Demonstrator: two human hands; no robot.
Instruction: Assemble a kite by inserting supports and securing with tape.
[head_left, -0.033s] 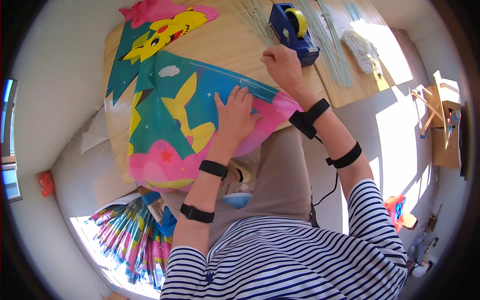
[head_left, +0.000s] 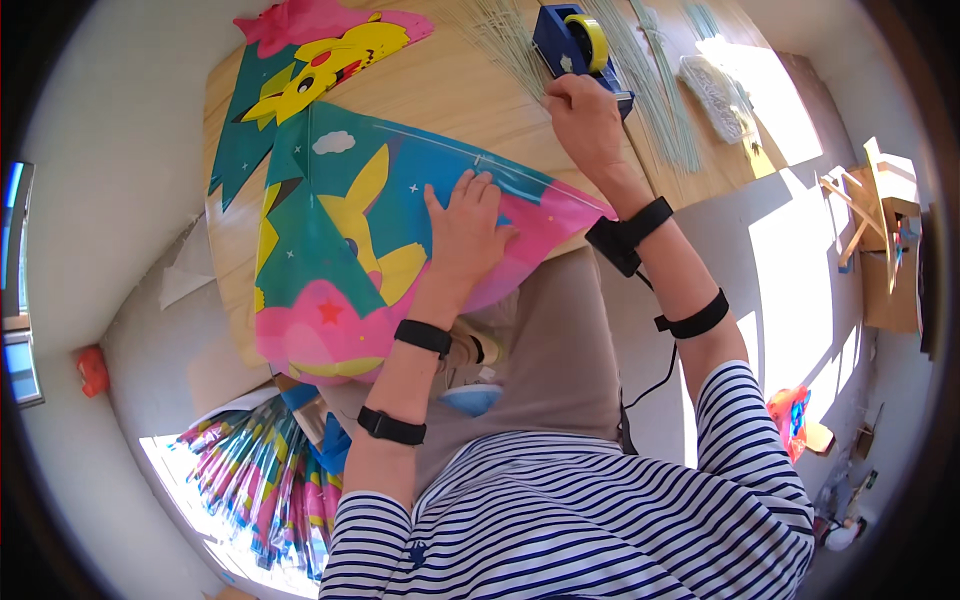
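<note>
A kite-like sheet (head_left: 350,260) in green, blue and pink, printed with yellow cartoon figures, lies across the table's near side. My left hand (head_left: 468,228) rests flat on it, fingers apart, just below a thin pale rod (head_left: 430,140) along the sheet's upper right edge. My right hand (head_left: 590,128) hovers above the table beyond the sheet's right corner, fingers curled together. Whatever it may pinch is too small to see. Close to its fingertips is the blue tape dispenser (head_left: 556,42) with a yellow tape roll (head_left: 593,46), partly covered by that hand.
Bundles of thin pale rods (head_left: 665,120) lie on the wooden table (head_left: 225,270) around the dispenser. Near them is a clear bag (head_left: 712,98) of whitish pieces. Many folded printed sheets (head_left: 265,470) fan out at lower left. A cardboard box (head_left: 890,290) stands at right.
My right hand has moved slightly right and farther away, closer to the tape dispenser. My left hand stays on the sheet; the whole view has shifted a little.
</note>
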